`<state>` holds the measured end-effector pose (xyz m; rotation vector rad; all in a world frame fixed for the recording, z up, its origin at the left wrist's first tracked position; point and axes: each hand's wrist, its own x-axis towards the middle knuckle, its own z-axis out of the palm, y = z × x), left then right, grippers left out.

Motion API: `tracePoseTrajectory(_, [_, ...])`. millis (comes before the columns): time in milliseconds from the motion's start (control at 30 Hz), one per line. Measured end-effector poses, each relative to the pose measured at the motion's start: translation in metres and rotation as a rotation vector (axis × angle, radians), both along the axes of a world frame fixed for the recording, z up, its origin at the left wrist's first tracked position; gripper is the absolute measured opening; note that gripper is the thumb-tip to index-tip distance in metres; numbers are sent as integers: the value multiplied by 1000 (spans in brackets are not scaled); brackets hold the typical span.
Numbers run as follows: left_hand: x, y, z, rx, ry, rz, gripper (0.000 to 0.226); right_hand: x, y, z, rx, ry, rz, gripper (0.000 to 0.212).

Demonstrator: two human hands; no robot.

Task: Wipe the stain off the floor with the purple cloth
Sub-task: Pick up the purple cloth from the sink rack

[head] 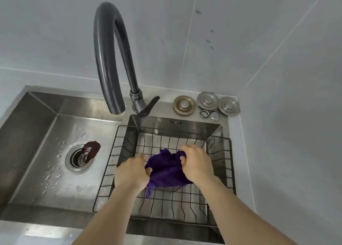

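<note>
Here, both hands are closed on a crumpled purple cloth [166, 170] held over a black wire dish basket [218, 224] that sits in the right basin of a stainless steel double sink [46, 119]. The left hand [132, 172] pinches the cloth's left edge with its fingers curled in, and the right hand [196, 163] grips the bunched right side, thumb pressed into the fabric; the two hands are a little apart with the cloth stretched between them. A thin purple strand hangs from the cloth's lower edge down toward the basket wires. Whether the cloth touches the basket floor cannot be told. In the left basin, a round metal drain strainer [79, 157] lies near the middle, with a dark reddish-brown lump [92, 149] resting on its upper right rim, and water droplets are scattered across the basin floor around it. A dark grey arched faucet [107, 59] rises from the back ledge between the two basins, its spout end hanging over the divider, and its flat lever handle [149, 107] points toward the right. On the sink's back right corner, beside the faucet base, lie three round metal drain covers [207, 101] in a row, with two small metal rings [210, 114] just in front of them. Pale grey tiled walls [277, 115] meet behind that corner.
</note>
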<state>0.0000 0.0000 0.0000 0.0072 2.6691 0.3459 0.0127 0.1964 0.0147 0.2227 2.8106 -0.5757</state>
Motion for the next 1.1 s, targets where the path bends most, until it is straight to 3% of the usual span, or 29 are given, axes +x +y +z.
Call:
tracePoseTrajectory(233, [4, 3, -8, -10, 7, 26, 23, -1, 0, -15, 54, -69, -10, 31])
tracePoseTrajectory(467, [10, -11, 20, 101, 144, 110, 12, 18, 8, 12, 85, 42, -162, 24])
tracePoseTrajectory(767, [53, -52, 118, 274, 542, 5, 7, 85, -26, 117, 102, 368, -280, 23])
tracePoseTrajectory(1100, [176, -143, 261, 431, 888, -135, 20, 231, -118, 265, 167, 826, -334, 31])
